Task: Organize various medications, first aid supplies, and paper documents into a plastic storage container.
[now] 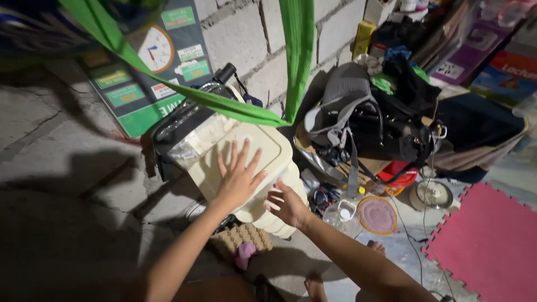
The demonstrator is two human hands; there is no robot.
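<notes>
Your left hand (239, 176) lies open, flat on one cream bin lid (246, 154); your right hand (288, 204) grips its near right edge.

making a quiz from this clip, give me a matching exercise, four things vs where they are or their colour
Things:
1. left hand
2. right hand
3. foam floor mat
4. egg tray

Descriptions:
A. pink, on the floor at right
B. flat on top of the cream bin lid, fingers spread
C. on the floor below the bin
D. at the bin's front edge

Pairs: 1-B, 2-D, 3-A, 4-C
</notes>
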